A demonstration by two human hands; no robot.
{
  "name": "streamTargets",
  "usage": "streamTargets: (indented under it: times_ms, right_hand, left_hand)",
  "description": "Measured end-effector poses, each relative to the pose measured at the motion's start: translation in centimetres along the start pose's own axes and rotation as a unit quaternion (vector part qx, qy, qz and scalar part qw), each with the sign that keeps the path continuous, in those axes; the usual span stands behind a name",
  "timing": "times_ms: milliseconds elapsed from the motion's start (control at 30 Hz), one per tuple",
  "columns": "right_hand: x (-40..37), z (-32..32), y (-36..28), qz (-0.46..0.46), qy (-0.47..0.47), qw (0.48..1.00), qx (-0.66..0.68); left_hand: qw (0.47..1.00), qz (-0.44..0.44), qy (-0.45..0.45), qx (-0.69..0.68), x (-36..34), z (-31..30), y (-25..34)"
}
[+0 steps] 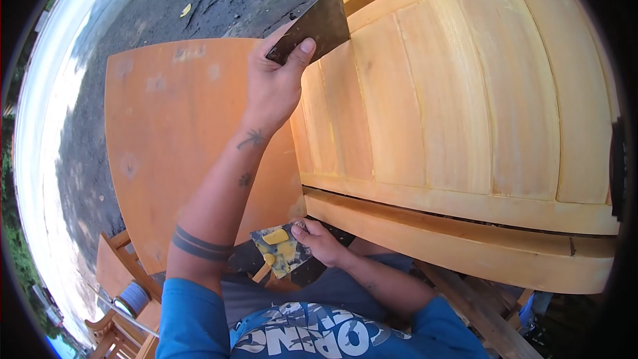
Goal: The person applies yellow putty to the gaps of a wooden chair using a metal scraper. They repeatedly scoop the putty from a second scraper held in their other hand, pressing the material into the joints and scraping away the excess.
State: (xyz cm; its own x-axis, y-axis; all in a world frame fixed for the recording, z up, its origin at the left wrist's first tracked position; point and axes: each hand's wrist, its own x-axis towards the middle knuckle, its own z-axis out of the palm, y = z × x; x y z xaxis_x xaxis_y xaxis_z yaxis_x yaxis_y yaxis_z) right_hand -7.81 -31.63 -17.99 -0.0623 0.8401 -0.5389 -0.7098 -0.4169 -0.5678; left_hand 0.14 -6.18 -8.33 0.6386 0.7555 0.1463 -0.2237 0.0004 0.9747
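My left hand (279, 76) is raised and closed around a flat, dark scraper (319, 26), with the thumb pressed on its near face. The scraper's right corner overlaps the edge of a pale wooden slatted panel (425, 86). Low in front of my body, my right hand (320, 242) grips a small, smeared putty board (302, 262), thumb on top. Lumps of yellow putty (274, 237) lie on the board. Yellowish streaks run along the joints between the panel's slats.
A flat orange-brown wooden board (193, 139) with patched spots adjoins the panel on the left. A thick wooden rail (465, 239) runs along the panel's near side. At the lower left are wooden furniture parts (116, 332) and a roll (133, 298). Dark ground (226, 0) shows beyond.
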Motion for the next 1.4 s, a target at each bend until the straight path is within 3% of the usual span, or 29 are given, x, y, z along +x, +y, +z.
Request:
streamTargets:
  times_ms: [133, 333, 567, 1033, 1400]
  right_hand:
    - [0.1, -0.2, 0.3, 0.0, 0.002, 1.0, -0.006]
    - [0.4, -0.4, 0.9, 0.002, 0.007, 1.0, -0.028]
    - [0.4, -0.4, 0.5, 0.002, -0.009, 0.999, -0.034]
    - [0.6, 0.0, 0.0, -0.012, 0.003, 0.999, -0.046]
    - [0.4, 0.2, -0.2, -0.01, 0.022, 0.999, -0.047]
  left_hand:
    - [0.994, -0.032, -0.101, 0.019, 1.1, -0.8, 0.3]
    - [0.983, -0.04, -0.173, 0.049, 2.0, -1.2, 1.4]
    - [0.975, -0.117, -0.191, -0.012, -0.5, -1.9, 1.6]
    - [0.959, -0.158, -0.232, -0.038, -5.6, -2.3, 1.9]
    - [0.96, -0.109, -0.256, -0.03, -8.4, -1.6, 2.8]
